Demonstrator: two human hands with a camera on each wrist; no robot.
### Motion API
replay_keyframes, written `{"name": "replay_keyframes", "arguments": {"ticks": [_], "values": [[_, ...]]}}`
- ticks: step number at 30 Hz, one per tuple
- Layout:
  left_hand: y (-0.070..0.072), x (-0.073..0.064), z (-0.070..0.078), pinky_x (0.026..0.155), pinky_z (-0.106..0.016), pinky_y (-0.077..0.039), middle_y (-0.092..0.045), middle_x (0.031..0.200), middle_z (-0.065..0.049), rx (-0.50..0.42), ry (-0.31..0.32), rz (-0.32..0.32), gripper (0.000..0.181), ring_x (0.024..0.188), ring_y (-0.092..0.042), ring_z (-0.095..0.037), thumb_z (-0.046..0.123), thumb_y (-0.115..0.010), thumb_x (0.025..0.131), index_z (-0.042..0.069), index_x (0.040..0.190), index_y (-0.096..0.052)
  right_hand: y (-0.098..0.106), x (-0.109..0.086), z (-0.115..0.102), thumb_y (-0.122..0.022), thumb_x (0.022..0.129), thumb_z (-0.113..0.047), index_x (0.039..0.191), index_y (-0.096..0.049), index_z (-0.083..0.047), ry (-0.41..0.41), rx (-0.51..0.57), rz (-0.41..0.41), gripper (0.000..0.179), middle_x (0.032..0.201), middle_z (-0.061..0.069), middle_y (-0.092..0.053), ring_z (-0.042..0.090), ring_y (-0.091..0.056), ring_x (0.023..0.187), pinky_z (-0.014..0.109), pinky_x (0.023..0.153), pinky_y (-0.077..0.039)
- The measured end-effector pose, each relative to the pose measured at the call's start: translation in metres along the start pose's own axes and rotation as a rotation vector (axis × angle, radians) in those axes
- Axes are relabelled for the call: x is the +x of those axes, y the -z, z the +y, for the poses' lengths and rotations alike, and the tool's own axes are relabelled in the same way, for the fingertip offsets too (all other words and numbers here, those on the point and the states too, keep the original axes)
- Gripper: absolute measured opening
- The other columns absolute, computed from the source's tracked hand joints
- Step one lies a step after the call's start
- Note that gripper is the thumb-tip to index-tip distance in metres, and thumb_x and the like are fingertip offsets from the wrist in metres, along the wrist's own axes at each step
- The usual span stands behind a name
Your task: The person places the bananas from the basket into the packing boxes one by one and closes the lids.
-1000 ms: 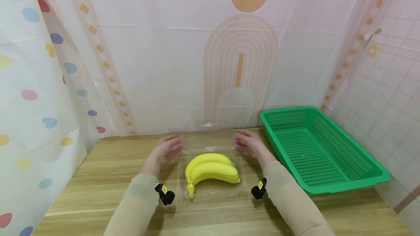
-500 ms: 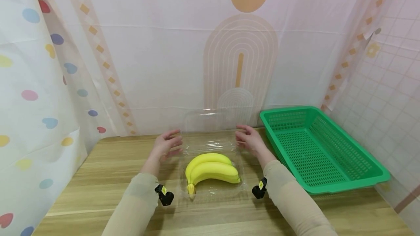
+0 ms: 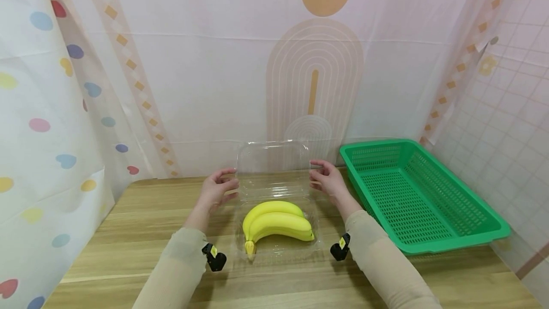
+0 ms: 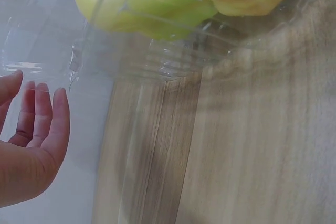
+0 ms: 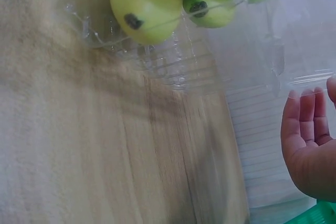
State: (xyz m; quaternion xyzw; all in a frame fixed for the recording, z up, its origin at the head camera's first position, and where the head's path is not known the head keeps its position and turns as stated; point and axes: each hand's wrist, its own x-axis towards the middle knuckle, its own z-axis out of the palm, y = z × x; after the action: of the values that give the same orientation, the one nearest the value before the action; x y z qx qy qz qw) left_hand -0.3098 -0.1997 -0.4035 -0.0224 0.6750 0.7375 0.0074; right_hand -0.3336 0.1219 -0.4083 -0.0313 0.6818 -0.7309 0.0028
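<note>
A bunch of yellow bananas (image 3: 279,221) lies in the base of a clear plastic clamshell container (image 3: 296,251). Its hinged lid (image 3: 272,161) stands raised at the back, leaning toward the curtain. My left hand (image 3: 215,190) has thumb and fingertips on the lid's left edge. On the opposite side my right hand (image 3: 329,183) pinches the lid's right edge the same way. Left wrist view: the thumb and several fingers (image 4: 59,116) meet at the clear rim. Right wrist view: fingertips (image 5: 293,98) reach the rim below its glossy ridges, with the thumb partly cut off by the frame.
A green slotted plastic basket (image 3: 396,194) stands on the wooden table (image 3: 146,242) at the right, close to my right forearm. Behind the table hangs a patterned curtain (image 3: 214,85), and a dotted one (image 3: 51,156) hangs at the left.
The lid has swung upward from lying back low to standing more upright. Both hands have risen slightly with it at its side edges. Bananas and basket are unchanged.
</note>
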Motion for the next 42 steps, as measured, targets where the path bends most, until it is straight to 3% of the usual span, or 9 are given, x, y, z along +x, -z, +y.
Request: {"name": "replay_keyframes", "arguments": {"ticks": [8,14,21,25,31,37,42], "values": [[0.001,-0.005,0.0,0.084,-0.041,-0.058,-0.058,0.094,-0.002,0.024,-0.063,0.006,0.033,0.082,-0.064,-0.011,-0.006,-0.063,0.094,-0.005,0.125,-0.054,0.001,-0.001,0.005,-0.06,0.096,0.003,0.13,-0.055,0.003,0.047,0.004,0.005,0.034,0.09,0.004,-0.055,0.013,-0.06,0.078,0.029,0.072,-0.058],[-0.002,-0.006,-0.002,0.078,-0.038,-0.06,-0.061,0.086,0.001,0.01,-0.122,0.019,0.025,0.079,-0.063,-0.01,-0.011,-0.063,0.091,0.011,0.101,-0.064,0.004,-0.004,0.005,-0.06,0.095,0.008,0.128,-0.053,0.006,0.095,0.017,-0.004,0.034,0.087,0.003,-0.056,0.012,-0.059,0.078,0.03,0.072,-0.059],[-0.004,-0.008,-0.004,0.076,-0.035,-0.06,-0.061,0.088,-0.002,0.041,-0.181,0.031,0.024,0.079,-0.061,-0.01,-0.014,-0.062,0.09,-0.009,0.113,-0.055,0.005,-0.01,0.003,-0.059,0.094,0.01,0.125,-0.05,0.01,0.142,-0.009,-0.021,0.033,0.09,0.003,-0.055,0.013,-0.056,0.08,0.032,0.075,-0.059],[-0.004,-0.01,-0.006,0.075,-0.034,-0.06,-0.061,0.092,-0.007,0.087,-0.225,0.037,0.026,0.079,-0.06,-0.01,-0.015,-0.062,0.09,-0.014,0.114,-0.052,0.005,-0.012,0.004,-0.06,0.094,0.01,0.122,-0.05,0.01,0.162,-0.019,-0.027,0.03,0.094,0.007,-0.055,0.014,-0.056,0.081,0.032,0.077,-0.059],[-0.002,-0.012,-0.008,0.074,-0.032,-0.06,-0.061,0.09,-0.007,0.133,-0.304,0.013,0.024,0.079,-0.06,-0.01,-0.015,-0.063,0.089,-0.016,0.111,-0.053,0.006,-0.019,0.003,-0.059,0.093,0.012,0.118,-0.049,0.011,0.198,-0.017,-0.042,0.027,0.099,0.016,-0.055,0.014,-0.056,0.083,0.031,0.078,-0.059],[0.003,-0.014,-0.012,0.074,-0.035,-0.06,-0.061,0.091,-0.015,0.131,-0.382,-0.025,0.02,0.079,-0.062,-0.014,-0.014,-0.065,0.088,-0.016,0.106,-0.056,0.007,-0.024,0.003,-0.059,0.093,0.013,0.116,-0.05,0.013,0.256,-0.054,-0.073,0.025,0.1,0.019,-0.054,0.016,-0.056,0.085,0.031,0.081,-0.058],[0.007,-0.017,-0.013,0.073,-0.033,-0.06,-0.062,0.086,-0.007,0.157,-0.458,-0.054,0.015,0.08,-0.062,-0.016,-0.018,-0.062,0.087,-0.017,0.102,-0.058,0.01,-0.027,0.005,-0.061,0.091,0.014,0.111,-0.052,0.014,0.309,-0.083,-0.096,0.022,0.098,0.02,-0.055,0.017,-0.057,0.086,0.028,0.08,-0.057]]}}
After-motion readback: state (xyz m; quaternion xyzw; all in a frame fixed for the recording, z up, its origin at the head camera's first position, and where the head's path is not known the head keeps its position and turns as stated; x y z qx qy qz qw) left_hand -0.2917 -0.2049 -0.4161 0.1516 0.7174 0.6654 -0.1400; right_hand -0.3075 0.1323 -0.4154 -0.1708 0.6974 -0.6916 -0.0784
